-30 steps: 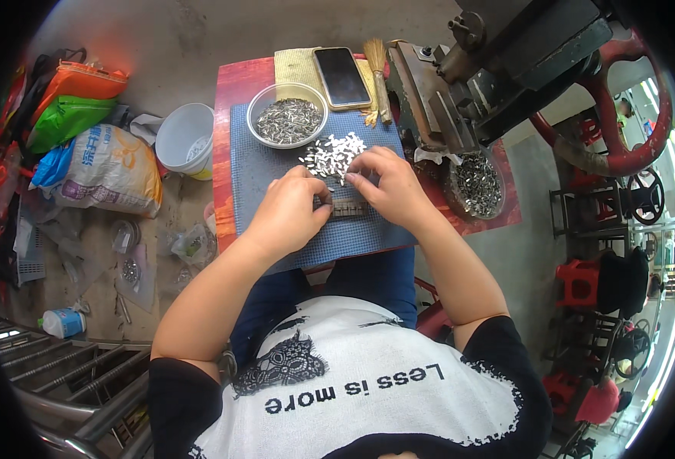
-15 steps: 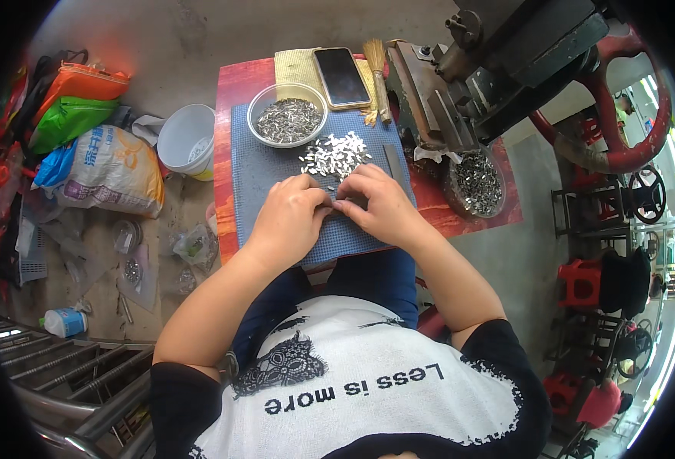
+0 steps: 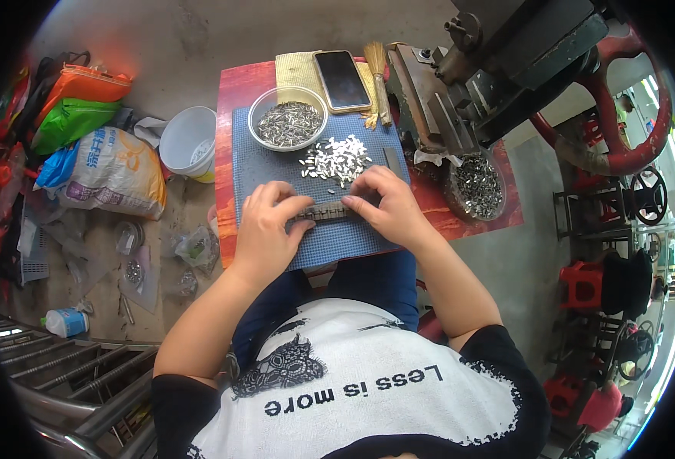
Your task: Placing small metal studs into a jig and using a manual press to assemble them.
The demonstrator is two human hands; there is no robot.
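A short dark metal bar with notches across it (image 3: pixel 324 212) lies level over the blue ribbed mat (image 3: pixel 257 172). My left hand (image 3: pixel 270 222) grips its left end between thumb and fingers. My right hand (image 3: pixel 385 203) holds the right end, thumb and fingertips closed on it. Just beyond the bar is a loose pile of small shiny, whitish elongated pieces (image 3: pixel 336 159), with one darker piece apart from it, nearer the bar. Behind the pile stands a clear round bowl (image 3: pixel 252 131) full of small grey metal pieces (image 3: pixel 288 122).
A phone (image 3: pixel 342 79) lies on a yellow cloth at the back, beside a straw brush (image 3: pixel 378 76). A flat grey strip (image 3: pixel 392 162) lies on the mat. Right stands a machine (image 3: pixel 521 69) above a tub of metal pieces (image 3: pixel 477 183). Left are a white bucket (image 3: pixel 188 141) and sacks (image 3: pixel 112 172).
My hands have moved apart, the left one leftward and nearer to me. The notched bar, hidden behind my fingers before, now shows between them.
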